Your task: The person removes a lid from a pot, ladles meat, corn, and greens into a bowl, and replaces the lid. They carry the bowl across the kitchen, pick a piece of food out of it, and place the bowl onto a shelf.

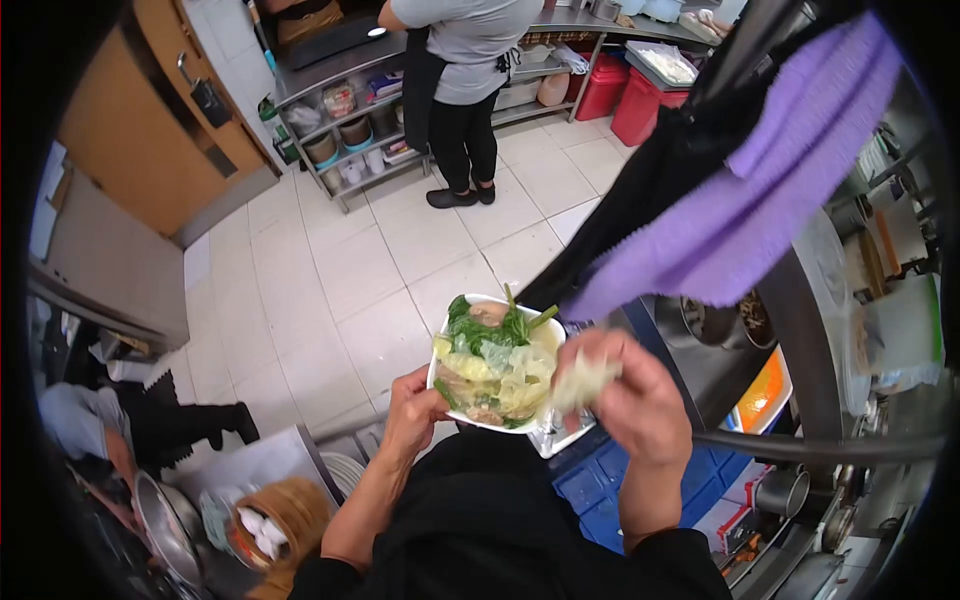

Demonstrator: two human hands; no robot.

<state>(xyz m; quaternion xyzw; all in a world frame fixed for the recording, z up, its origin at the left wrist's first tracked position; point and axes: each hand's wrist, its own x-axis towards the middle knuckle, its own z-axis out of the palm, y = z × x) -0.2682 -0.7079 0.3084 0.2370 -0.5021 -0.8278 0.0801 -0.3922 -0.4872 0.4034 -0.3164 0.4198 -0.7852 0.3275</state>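
My left hand (413, 408) grips the left rim of a white bowl (516, 428), thumb on the edge. The bowl holds dark leafy greens (490, 332), pale cabbage-like leaves (515, 372), pieces of meat (488, 313) and some broth. Just right of the bowl, my right hand (640, 395) pinches a pale, whitish-green leafy piece that looks like cabbage (585, 380). That hand is slightly blurred, and its fingertips are partly hidden by the leaf. The bowl is held up in front of my black apron (470, 510).
A purple towel (740, 200) hangs close at the upper right. One person in a grey shirt (480, 60) stands by a steel counter; another person (90, 420) is at the lower left, near a metal bowl (170, 530). Blue crates (630, 490) sit below on the right.
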